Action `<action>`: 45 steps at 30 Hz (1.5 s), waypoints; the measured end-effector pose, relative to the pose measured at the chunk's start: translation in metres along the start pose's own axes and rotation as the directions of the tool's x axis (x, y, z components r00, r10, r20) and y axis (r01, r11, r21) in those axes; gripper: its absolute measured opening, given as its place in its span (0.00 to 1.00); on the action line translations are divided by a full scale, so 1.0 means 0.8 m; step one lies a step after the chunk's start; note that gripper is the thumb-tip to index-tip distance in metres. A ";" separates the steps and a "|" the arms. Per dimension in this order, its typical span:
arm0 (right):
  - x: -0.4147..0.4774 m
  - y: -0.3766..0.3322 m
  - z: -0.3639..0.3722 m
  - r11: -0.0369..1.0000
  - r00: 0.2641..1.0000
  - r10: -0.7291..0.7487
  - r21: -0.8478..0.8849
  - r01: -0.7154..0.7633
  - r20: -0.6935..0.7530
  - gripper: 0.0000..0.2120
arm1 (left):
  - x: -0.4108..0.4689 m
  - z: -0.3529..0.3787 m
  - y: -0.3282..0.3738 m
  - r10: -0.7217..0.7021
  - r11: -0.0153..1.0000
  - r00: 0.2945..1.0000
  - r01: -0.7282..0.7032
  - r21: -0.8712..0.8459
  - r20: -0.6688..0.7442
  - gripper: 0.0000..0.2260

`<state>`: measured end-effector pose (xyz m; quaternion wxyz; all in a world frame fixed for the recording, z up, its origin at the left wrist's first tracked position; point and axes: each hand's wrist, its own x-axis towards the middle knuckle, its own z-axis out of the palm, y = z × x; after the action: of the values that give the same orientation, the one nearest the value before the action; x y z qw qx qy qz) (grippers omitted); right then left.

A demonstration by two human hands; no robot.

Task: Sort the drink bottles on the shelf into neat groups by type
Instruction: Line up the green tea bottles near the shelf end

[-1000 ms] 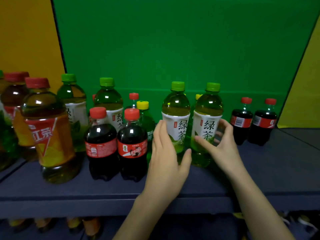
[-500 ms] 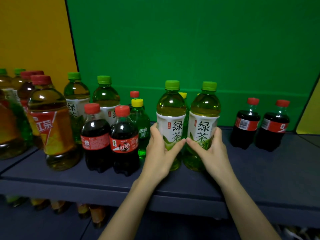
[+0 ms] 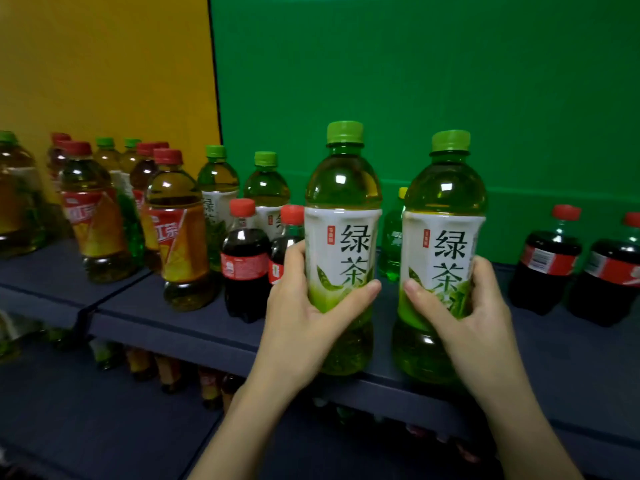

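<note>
Two green tea bottles with green caps and white labels are held up in front of the shelf. My left hand (image 3: pixel 304 317) grips the left green tea bottle (image 3: pixel 343 216) around its label. My right hand (image 3: pixel 467 313) grips the right green tea bottle (image 3: pixel 445 223) the same way. Both bottles are upright, side by side with a small gap, their bases near the front edge of the dark blue shelf (image 3: pixel 156 306). Behind the gap stands a green soda bottle (image 3: pixel 393 237) with a yellow cap.
Two cola bottles (image 3: pixel 244 265) stand left of my left hand, two more cola bottles (image 3: pixel 543 261) at the right. Two other green tea bottles (image 3: pixel 218 188) and several red-capped black tea bottles (image 3: pixel 180 237) fill the left. More bottles lie on a lower shelf (image 3: pixel 166 368).
Both hands have closed around the two green tea bottles and drawn them forward toward the shelf's front edge. The view has shifted so more of the left bottles show.
</note>
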<state>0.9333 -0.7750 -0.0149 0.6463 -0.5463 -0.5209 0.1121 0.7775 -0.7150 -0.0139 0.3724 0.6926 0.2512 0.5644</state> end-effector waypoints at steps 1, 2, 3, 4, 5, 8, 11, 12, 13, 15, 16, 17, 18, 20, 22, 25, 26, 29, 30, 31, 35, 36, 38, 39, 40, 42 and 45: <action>-0.002 -0.004 0.006 1.000 1.000 -0.003 0.018 0.003 0.019 0.24 | -0.003 -0.010 0.003 0.006 1.000 1.000 -0.005 0.015 -0.027 0.25; -0.003 -0.007 0.012 0.999 0.999 -0.006 0.034 0.004 0.036 0.23 | -0.006 -0.021 0.005 0.010 1.000 0.998 -0.008 0.030 -0.054 0.25; -0.005 -0.011 0.019 0.999 0.999 -0.007 0.045 0.005 0.051 0.23 | -0.008 -0.031 0.007 0.014 0.999 0.997 -0.010 0.047 -0.082 0.25; -0.006 -0.014 0.027 0.999 0.998 -0.009 0.054 0.006 0.066 0.23 | -0.010 -0.042 0.008 0.016 0.998 0.994 -0.010 0.062 -0.108 0.26; -0.007 -0.017 0.036 0.998 0.997 -0.012 0.062 0.007 0.082 0.24 | -0.013 -0.054 0.009 0.018 0.997 0.991 -0.008 0.076 -0.134 0.26; -0.010 -0.023 0.063 0.997 0.992 -0.023 0.082 0.013 0.128 0.25 | -0.022 -0.089 0.008 0.018 0.994 0.977 0.006 0.111 -0.212 0.25; -0.016 -0.028 0.092 0.995 0.984 -0.034 0.101 0.017 0.173 0.27 | -0.035 -0.124 0.002 0.009 0.989 0.959 0.033 0.145 -0.284 0.26; -0.018 -0.030 0.102 0.994 0.981 -0.039 0.103 0.020 0.188 0.28 | -0.039 -0.135 0.000 0.006 0.987 0.952 0.043 0.154 -0.305 0.25; -0.019 -0.033 0.113 0.994 0.978 -0.044 0.106 0.023 0.201 0.28 | -0.042 -0.147 -0.002 0.005 0.986 0.946 0.050 0.162 -0.323 0.25; -0.023 -0.039 0.135 0.993 0.972 -0.048 0.114 0.022 0.229 0.30 | -0.046 -0.171 -0.005 0.012 0.981 0.939 0.055 0.186 -0.342 0.25; -0.025 -0.042 0.147 0.993 0.969 -0.051 0.116 0.023 0.243 0.31 | -0.047 -0.183 -0.007 0.017 0.978 0.936 0.057 0.199 -0.352 0.25; -0.027 -0.044 0.160 0.993 0.965 -0.054 0.113 0.026 0.255 0.32 | -0.048 -0.196 -0.009 0.023 0.976 0.932 0.058 0.212 -0.362 0.25; -0.029 -0.047 0.173 0.994 0.962 -0.058 0.107 0.031 0.266 0.32 | -0.049 -0.210 -0.011 0.028 0.974 0.928 0.058 0.220 -0.370 0.25; -0.033 -0.052 0.201 0.994 0.957 -0.060 0.102 0.032 0.283 0.34 | -0.049 -0.239 -0.016 0.036 0.970 0.922 0.061 0.234 -0.386 0.26; -0.037 -0.058 0.231 0.994 0.953 -0.055 0.108 0.024 0.298 0.34 | -0.049 -0.270 -0.022 0.040 0.964 0.913 0.071 0.254 -0.405 0.27; -0.043 -0.068 0.279 0.993 0.945 -0.054 0.117 0.017 0.322 0.33 | -0.049 -0.318 -0.031 0.042 0.958 0.905 0.085 0.275 -0.424 0.27; -0.045 -0.071 0.294 0.993 0.943 -0.055 0.120 0.016 0.327 0.33 | -0.049 -0.333 -0.034 0.041 0.956 0.903 0.089 0.278 -0.428 0.27; -0.051 -0.078 0.342 0.991 0.942 -0.054 0.132 0.011 0.331 0.32 | -0.049 -0.380 -0.044 0.038 0.952 0.896 0.103 0.290 -0.442 0.26; -0.053 -0.079 0.358 0.990 0.942 -0.055 0.140 0.008 0.331 0.32 | -0.048 -0.395 -0.048 0.034 0.949 0.895 0.110 0.295 -0.444 0.26; -0.054 -0.081 0.373 0.989 0.942 -0.057 0.148 0.008 0.330 0.32 | -0.048 -0.409 -0.052 0.029 0.947 0.895 0.118 0.299 -0.445 0.26; -0.057 -0.087 0.428 0.986 0.941 -0.067 0.164 0.013 0.331 0.34 | -0.048 -0.459 -0.064 0.015 0.938 0.891 0.144 0.315 -0.454 0.26; -0.056 -0.089 0.441 0.987 0.938 -0.068 0.162 0.013 0.339 0.35 | -0.047 -0.470 -0.066 0.015 0.935 0.889 0.150 0.322 -0.457 0.26; -0.055 -0.090 0.471 0.988 0.930 -0.070 0.150 0.016 0.360 0.33 | -0.045 -0.497 -0.073 0.022 0.927 0.884 0.158 0.341 -0.468 0.26; -0.053 -0.090 0.486 0.988 0.925 -0.074 0.152 0.018 0.372 0.31 | -0.044 -0.510 -0.077 0.023 0.925 0.879 0.163 0.344 -0.477 0.26; -0.052 -0.090 0.502 0.988 0.921 -0.076 0.154 0.018 0.382 0.31 | -0.043 -0.523 -0.081 0.023 0.923 0.873 0.168 0.346 -0.488 0.26; -0.050 -0.090 0.532 0.988 0.915 -0.081 0.156 0.021 0.396 0.32 | -0.039 -0.548 -0.090 0.034 0.916 0.862 0.175 0.360 -0.505 0.26; -0.045 -0.089 0.581 0.987 0.910 -0.091 0.157 0.029 0.405 0.33 | -0.030 -0.585 -0.105 0.037 0.908 0.848 0.193 0.373 -0.529 0.26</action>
<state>0.5180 -0.5535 -0.0407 0.5640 -0.4449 -0.6520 0.2426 0.3241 -0.5746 -0.0557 0.1582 0.5636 0.4849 0.6498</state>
